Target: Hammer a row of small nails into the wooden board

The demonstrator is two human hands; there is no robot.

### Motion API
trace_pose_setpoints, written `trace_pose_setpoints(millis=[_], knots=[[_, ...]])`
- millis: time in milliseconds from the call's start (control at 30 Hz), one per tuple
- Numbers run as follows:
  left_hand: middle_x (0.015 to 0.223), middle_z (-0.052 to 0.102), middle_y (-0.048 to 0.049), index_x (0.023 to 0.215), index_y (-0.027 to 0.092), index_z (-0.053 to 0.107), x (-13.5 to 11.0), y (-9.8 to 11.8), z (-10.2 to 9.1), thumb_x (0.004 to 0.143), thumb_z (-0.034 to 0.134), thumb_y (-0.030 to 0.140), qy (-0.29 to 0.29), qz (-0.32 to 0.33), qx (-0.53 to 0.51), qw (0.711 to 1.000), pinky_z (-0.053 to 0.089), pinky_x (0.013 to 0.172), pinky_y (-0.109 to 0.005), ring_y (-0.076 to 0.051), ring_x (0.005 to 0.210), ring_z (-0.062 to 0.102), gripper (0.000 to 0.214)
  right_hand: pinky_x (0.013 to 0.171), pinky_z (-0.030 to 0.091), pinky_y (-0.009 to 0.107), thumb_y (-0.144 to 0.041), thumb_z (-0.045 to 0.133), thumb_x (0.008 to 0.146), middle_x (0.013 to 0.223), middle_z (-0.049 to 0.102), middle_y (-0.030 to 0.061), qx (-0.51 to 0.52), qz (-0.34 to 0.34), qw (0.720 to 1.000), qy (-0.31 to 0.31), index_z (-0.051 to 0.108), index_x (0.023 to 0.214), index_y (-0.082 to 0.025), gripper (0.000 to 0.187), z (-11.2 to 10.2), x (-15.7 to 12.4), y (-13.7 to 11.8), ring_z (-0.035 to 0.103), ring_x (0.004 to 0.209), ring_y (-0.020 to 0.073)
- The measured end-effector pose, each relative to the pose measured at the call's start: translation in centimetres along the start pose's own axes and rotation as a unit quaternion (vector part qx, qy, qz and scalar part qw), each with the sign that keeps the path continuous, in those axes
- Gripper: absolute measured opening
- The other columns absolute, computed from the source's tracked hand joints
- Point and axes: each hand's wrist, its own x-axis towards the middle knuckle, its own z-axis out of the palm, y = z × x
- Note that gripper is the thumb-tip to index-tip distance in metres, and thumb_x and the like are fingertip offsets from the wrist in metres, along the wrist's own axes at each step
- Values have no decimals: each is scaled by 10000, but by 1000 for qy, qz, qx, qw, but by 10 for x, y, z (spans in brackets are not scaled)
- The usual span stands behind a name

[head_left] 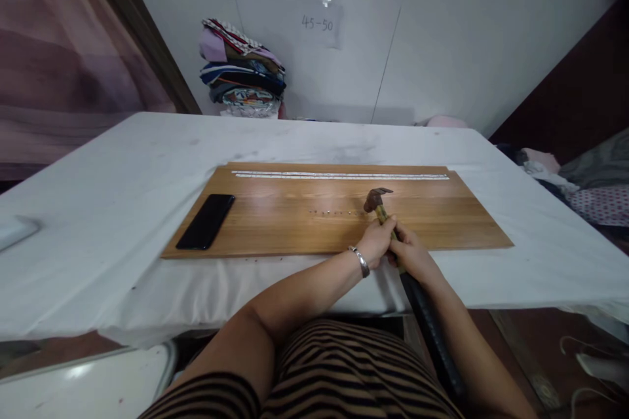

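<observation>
A claw hammer (376, 200) with a rusty head and a long black grip slants over the front right part of a wooden board (280, 236). My left hand (375, 241), with a silver bracelet at the wrist, is closed around the upper handle just below the head. Beside it my right hand (413, 256) also grips the handle, a little lower down. The black grip runs back under my right forearm. A short row of small nails (328, 212) lies on the board to the left of the hammer head.
A black phone (205, 221) lies on the board's left end. Two white strips (339, 175) run along its far edge. The board rests on a table with a white cloth (108, 209). Folded clothes (243, 69) are stacked behind, against the wall. A white stool (88, 383) stands lower left.
</observation>
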Motion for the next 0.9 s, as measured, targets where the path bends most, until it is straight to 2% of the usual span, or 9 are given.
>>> trace_pose_setpoints(millis=[167, 333, 533, 767, 900], knots=[[529, 503, 32, 799, 179, 514, 1, -3, -2, 926, 510, 435, -17, -4, 35, 999, 382, 318, -229, -112, 323, 461, 286, 369, 335, 222, -274, 564, 682, 492, 461, -89, -6, 11, 1000, -7, 537, 923, -205, 252, 0, 0, 0, 412, 383, 104], [558, 515, 30, 819, 183, 505, 0, 0, -1, 929, 506, 384, -11, 5, 33, 999, 387, 319, -234, -118, 348, 478, 229, 371, 337, 221, -275, 567, 686, 499, 458, -93, 6, -7, 1000, 5, 531, 916, -207, 243, 1, -1, 0, 409, 386, 98], [545, 489, 39, 778, 191, 462, -2, 3, 0, 955, 451, 348, -14, -14, 31, 999, 383, 317, -231, -115, 336, 470, 236, 369, 334, 220, -268, 558, 699, 486, 459, -94, 2, 0, 1000, -4, 530, 908, -207, 219, 1, 0, 2, 407, 378, 99], [543, 496, 36, 794, 186, 482, 0, 2, 0, 952, 463, 359, -4, -15, 50, 999, 386, 325, -235, -120, 341, 481, 235, 371, 339, 227, -288, 566, 683, 496, 465, -89, -3, -1, 1000, -1, 522, 898, -208, 234, 0, -1, -3, 408, 383, 101], [539, 501, 32, 783, 183, 482, 1, 2, -1, 956, 452, 369, -20, -13, 40, 999, 387, 339, -227, -109, 336, 468, 256, 368, 340, 227, -280, 564, 676, 492, 465, -92, -5, 4, 1000, -3, 526, 910, -204, 249, 1, 0, -2, 411, 380, 103]])
